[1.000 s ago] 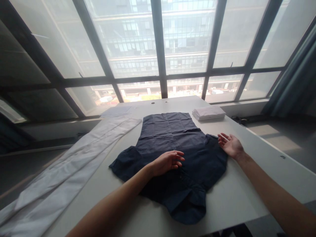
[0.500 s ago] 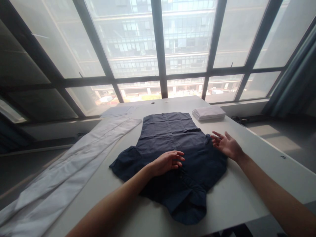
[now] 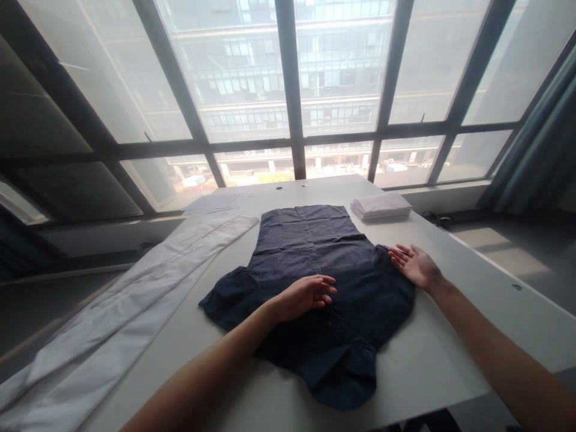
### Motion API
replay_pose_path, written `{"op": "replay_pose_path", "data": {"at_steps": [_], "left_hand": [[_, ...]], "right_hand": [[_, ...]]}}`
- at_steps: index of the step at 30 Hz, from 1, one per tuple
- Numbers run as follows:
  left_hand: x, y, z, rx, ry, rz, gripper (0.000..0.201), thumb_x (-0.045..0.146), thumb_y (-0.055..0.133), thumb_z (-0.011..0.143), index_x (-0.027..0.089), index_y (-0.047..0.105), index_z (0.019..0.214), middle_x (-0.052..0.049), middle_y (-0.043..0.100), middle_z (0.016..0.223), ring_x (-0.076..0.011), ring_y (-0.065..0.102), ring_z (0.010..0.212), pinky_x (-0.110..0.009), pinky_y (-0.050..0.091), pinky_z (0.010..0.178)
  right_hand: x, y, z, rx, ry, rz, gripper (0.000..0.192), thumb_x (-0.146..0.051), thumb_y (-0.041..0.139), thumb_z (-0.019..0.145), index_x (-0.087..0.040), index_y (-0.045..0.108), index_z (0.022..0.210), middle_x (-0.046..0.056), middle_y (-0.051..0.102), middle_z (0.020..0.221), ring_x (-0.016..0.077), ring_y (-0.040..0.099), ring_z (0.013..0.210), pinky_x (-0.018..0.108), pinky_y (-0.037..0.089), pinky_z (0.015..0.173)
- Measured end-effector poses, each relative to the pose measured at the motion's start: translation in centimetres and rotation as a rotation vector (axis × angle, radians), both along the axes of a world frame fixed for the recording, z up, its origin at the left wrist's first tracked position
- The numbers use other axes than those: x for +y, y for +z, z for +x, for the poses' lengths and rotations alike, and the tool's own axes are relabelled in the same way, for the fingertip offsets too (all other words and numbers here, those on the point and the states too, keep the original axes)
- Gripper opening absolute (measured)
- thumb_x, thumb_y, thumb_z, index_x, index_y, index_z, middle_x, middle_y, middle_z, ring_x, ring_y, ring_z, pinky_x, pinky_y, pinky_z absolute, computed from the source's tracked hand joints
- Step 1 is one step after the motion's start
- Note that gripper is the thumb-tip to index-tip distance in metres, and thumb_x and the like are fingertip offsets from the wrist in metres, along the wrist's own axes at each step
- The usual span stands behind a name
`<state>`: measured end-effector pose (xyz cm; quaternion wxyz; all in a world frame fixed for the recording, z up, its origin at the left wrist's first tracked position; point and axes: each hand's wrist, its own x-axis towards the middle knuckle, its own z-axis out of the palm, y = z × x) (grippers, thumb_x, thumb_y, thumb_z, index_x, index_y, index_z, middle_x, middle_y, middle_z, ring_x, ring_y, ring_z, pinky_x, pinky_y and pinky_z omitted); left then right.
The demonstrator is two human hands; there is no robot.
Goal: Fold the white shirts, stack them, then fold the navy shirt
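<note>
Since half a second ago, only the right hand (image 3: 416, 266) has moved: it has dropped from its slightly raised pose and now sits lower, palm up and fingers spread, at the right sleeve edge of the shirt, gripping nothing. Whether its fingertips rest on the cloth or just beside it cannot be told.

Tall window panes (image 3: 288, 90) with dark frames fill the upper half of the view, with a blue-grey curtain (image 3: 535, 150) hanging at the right. Below them stretches a white table (image 3: 450, 360). Along its left side lies a long white cloth (image 3: 135, 300), running from the far edge down past the near corner.

At the middle of the table lies the dark navy short-sleeved shirt (image 3: 315, 264), spread flat with its hem toward the window and its collar end toward the near edge.

Beyond the shirt, to the right, sits a small stack of folded white cloths (image 3: 380, 206), apart from the shirt.

On the shirt's middle rests the left hand (image 3: 306, 295), palm down, fingers loosely curled on the fabric, pressing rather than pinching it.
</note>
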<state>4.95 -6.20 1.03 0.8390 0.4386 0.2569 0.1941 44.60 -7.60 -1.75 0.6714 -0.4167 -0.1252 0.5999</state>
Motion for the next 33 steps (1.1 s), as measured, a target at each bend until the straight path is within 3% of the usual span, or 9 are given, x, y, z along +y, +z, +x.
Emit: {"op": "replay_pose_path", "data": {"at_steps": [4,7,10,13,16,19,28,33], "left_hand": [[0.0,0.0,0.0,0.004,0.009,0.005,0.038,0.035,0.074,0.087,0.016,0.069,0.119,-0.011,0.07,0.111,-0.0174,0.068,0.087,-0.028,0.049,0.079],[0.0,-0.1,0.0,-0.004,0.009,0.005,0.039,0.036,0.075,0.086,0.016,0.069,0.119,-0.011,0.07,0.111,-0.0174,0.068,0.087,-0.028,0.049,0.078],[0.0,-0.2,0.0,0.001,0.012,0.006,0.039,0.037,0.075,0.087,0.016,0.068,0.119,-0.011,0.07,0.111,-0.0174,0.068,0.087,-0.028,0.049,0.079],[0.0,0.0,0.1,0.016,0.02,0.004,0.039,0.036,0.075,0.085,0.016,0.068,0.118,-0.011,0.07,0.111,-0.0176,0.068,0.086,-0.028,0.049,0.079],[-0.1,0.1,0.1,0.017,0.019,0.001,0.039,0.036,0.076,0.085,0.016,0.068,0.118,-0.011,0.071,0.111,-0.0176,0.068,0.085,-0.028,0.049,0.079],[-0.1,0.2,0.1,0.009,0.018,0.002,0.039,0.036,0.076,0.085,0.016,0.069,0.118,-0.011,0.071,0.11,-0.0173,0.068,0.085,-0.028,0.049,0.078],[-0.1,0.0,0.2,0.023,0.025,0.004,0.04,0.035,0.076,0.084,0.016,0.068,0.118,-0.012,0.07,0.111,-0.0177,0.069,0.085,-0.028,0.049,0.077],[-0.1,0.1,0.1,0.018,0.023,0.01,0.039,0.035,0.076,0.085,0.016,0.068,0.118,-0.012,0.071,0.111,-0.0177,0.069,0.085,-0.028,0.049,0.077]], "right_hand": [[0.2,-0.4,1.0,-0.003,-0.165,0.033,0.031,-0.036,0.035,0.104,-0.025,0.058,0.123,0.014,0.068,0.12,0.0229,0.072,0.096,0.04,0.068,0.073],[0.1,-0.2,1.1,-0.015,-0.196,0.088,0.035,-0.037,0.033,0.104,-0.024,0.06,0.122,0.014,0.07,0.117,0.0235,0.072,0.1,0.041,0.067,0.079],[-0.4,0.8,0.2,-0.032,-0.095,0.167,0.041,-0.04,0.031,0.105,-0.02,0.062,0.123,0.016,0.072,0.118,0.025,0.072,0.106,0.043,0.065,0.085],[-0.9,1.7,-1.2,-0.056,0.113,0.22,0.048,-0.047,0.032,0.105,-0.017,0.063,0.128,0.019,0.07,0.125,0.0286,0.07,0.113,0.047,0.063,0.091],[-1.2,1.9,-2.2,-0.073,0.29,0.197,0.05,-0.047,0.032,0.105,-0.017,0.061,0.133,0.018,0.07,0.127,0.0305,0.069,0.116,0.053,0.06,0.094],[-1.1,1.5,-2.3,-0.069,0.331,0.15,0.049,-0.045,0.031,0.106,-0.017,0.06,0.134,0.017,0.072,0.124,0.0299,0.07,0.113,0.053,0.06,0.094],[0.3,-0.4,0.6,-0.08,-0.085,0.059,0.04,-0.04,0.034,0.105,-0.023,0.058,0.132,0.016,0.067,0.128,0.0237,0.07,0.109,0.043,0.064,0.088],[0.2,-0.5,0.9,-0.096,-0.163,0.118,0.039,-0.039,0.032,0.104,-0.026,0.061,0.128,0.012,0.071,0.122,0.0242,0.071,0.107,0.047,0.063,0.091]]}}
